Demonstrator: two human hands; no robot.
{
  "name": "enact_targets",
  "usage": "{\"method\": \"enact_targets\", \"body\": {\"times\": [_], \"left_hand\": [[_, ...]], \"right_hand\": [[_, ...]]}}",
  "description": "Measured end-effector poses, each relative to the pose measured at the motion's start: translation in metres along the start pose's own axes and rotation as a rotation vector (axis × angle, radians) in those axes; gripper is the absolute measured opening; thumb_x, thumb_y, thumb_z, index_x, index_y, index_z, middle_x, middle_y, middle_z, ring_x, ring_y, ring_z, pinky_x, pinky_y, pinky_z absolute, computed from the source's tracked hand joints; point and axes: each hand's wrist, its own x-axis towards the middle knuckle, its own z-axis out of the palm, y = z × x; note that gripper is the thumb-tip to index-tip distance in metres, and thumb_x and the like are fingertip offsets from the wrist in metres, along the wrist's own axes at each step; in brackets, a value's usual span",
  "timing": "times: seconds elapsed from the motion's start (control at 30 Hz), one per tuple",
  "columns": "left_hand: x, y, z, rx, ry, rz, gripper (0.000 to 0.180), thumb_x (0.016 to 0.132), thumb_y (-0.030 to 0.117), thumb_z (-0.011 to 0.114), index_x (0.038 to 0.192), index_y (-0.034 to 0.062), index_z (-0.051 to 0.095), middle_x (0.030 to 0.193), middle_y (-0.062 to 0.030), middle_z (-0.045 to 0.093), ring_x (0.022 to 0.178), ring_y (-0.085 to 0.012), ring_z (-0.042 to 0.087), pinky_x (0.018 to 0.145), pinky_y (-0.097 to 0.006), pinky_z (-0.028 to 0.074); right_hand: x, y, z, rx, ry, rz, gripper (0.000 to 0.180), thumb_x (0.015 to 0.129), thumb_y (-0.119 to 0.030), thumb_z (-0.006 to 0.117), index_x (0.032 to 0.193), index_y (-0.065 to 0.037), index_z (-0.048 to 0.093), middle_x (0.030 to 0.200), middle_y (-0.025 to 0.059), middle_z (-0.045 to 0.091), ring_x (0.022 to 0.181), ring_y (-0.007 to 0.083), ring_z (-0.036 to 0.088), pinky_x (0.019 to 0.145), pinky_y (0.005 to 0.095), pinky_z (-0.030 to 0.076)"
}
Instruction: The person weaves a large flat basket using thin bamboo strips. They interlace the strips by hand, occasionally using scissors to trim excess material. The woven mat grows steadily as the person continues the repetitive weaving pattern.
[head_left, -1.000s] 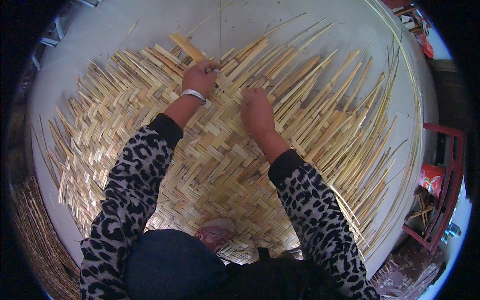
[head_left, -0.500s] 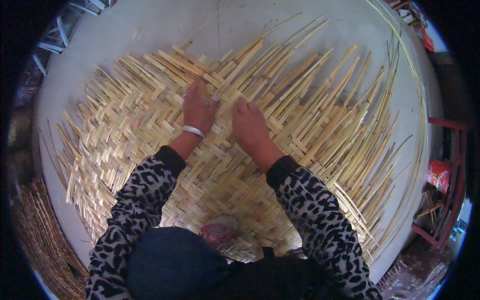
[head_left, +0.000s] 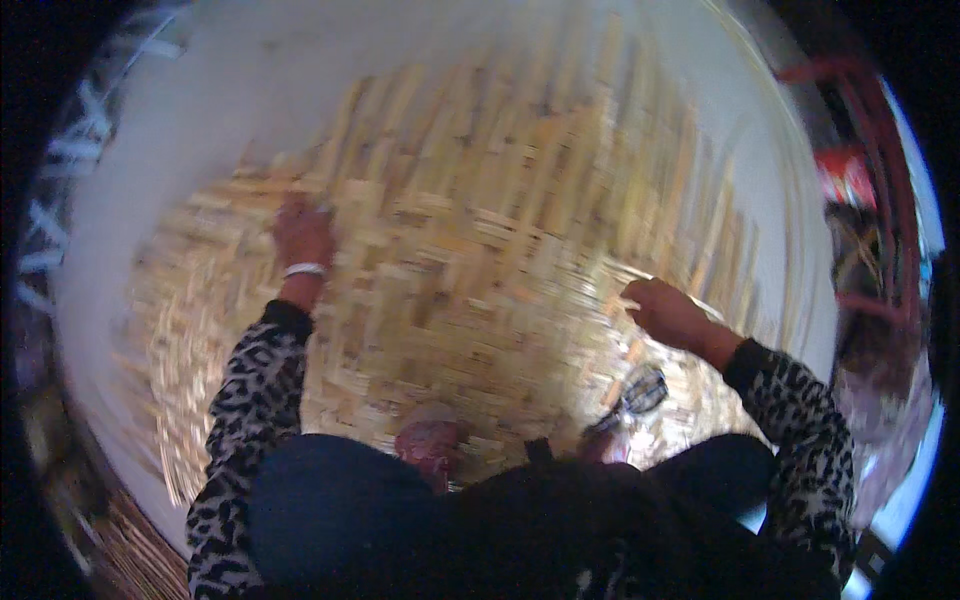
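Woven mat (head_left: 430, 300) on floor (head_left: 230, 110), spread between left hand (head_left: 303, 238), by its far-left edge, and right hand (head_left: 672, 315), right side, nearer body. Loose strips (head_left: 535, 170) point far. Right fingers curled; blurred, can't tell either grip.

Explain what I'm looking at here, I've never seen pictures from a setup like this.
There is no machine here: a person works bare-handed. The view comes from a wide fisheye camera worn on the head, looking down, so straight edges bend. Below, a large woven mat of pale flat strips lies on a grey floor, with loose strip ends sticking out on the far side. The left hand, with a pale bracelet at the wrist, is near the mat's far left edge; the right hand is curled over its right part. Blur hides whether either holds a strip.
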Motion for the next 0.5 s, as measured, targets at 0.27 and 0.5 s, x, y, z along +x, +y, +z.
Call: {"method": "enact_targets", "body": {"times": [0.27,0.5], "left_hand": [[0.018,-0.014,-0.029,0.362,-0.225,0.399,0.029,0.091,0.026,0.053,0.105,0.0027,0.062,0.104,-0.0161,0.065,0.101,-0.0336,0.062,0.083,-0.046,0.052],[0.006,0.177,-0.165,-0.388,-0.398,0.943,0.029,0.086,0.022,0.059,0.109,0.005,0.064,0.1,-0.0213,0.063,0.097,-0.0384,0.061,0.086,-0.044,0.048]], "right_hand": [[-0.077,0.073,0.086,1.891,0.315,0.43,0.04,0.097,-0.029,0.054,0.122,0.002,0.051,0.111,0.0165,0.061,0.104,0.0257,0.061,0.091,0.0382,0.051],[-0.072,0.081,0.111,2.396,0.864,0.396,0.024,0.096,-0.027,0.057,0.106,-0.004,0.054,0.096,0.0104,0.063,0.09,0.022,0.062,0.079,0.033,0.054]]}}
